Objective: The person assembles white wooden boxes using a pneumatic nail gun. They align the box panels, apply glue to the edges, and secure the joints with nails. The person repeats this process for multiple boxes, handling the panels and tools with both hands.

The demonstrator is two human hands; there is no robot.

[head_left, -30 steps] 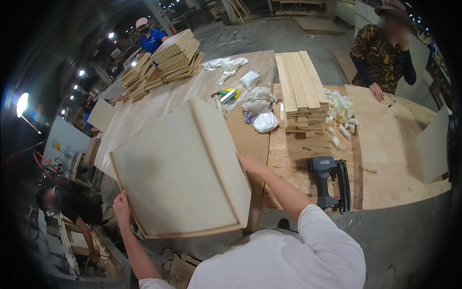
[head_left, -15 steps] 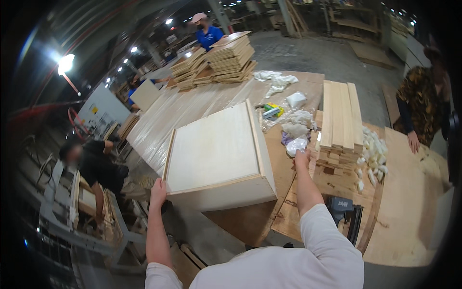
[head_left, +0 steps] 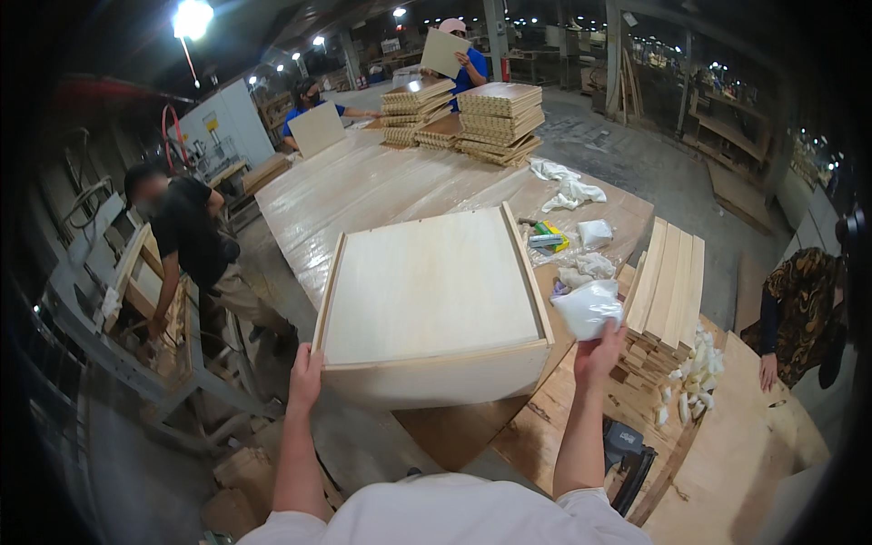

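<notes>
A pale wooden drawer-like box [head_left: 427, 291] with a recessed panel facing up lies at the near edge of the table. My left hand [head_left: 306, 371] is closed on its near left corner. Off the box's right side, my right hand [head_left: 597, 356] grips a white, shiny plastic bag [head_left: 590, 309] from below. What the bag contains cannot be made out. Behind it sit a crumpled bundle of plastic [head_left: 589, 269], a small white packet [head_left: 595, 233] and a yellow-green and grey hand tool [head_left: 550, 237].
Wood strips [head_left: 668, 282] are stacked at the right, beside off-white scraps [head_left: 695, 381]. A nail gun [head_left: 627, 459] lies nearer me. Stacked panels [head_left: 500, 118] and white cloths [head_left: 570, 186] sit farther back. Co-workers stand at left [head_left: 195, 236], right [head_left: 799, 309] and behind the table.
My right hand has lifted the plastic bag off the bundle and brought it nearer me. My left hand stays on the box's corner. The view has shifted, and a far co-worker now holds up a board.
</notes>
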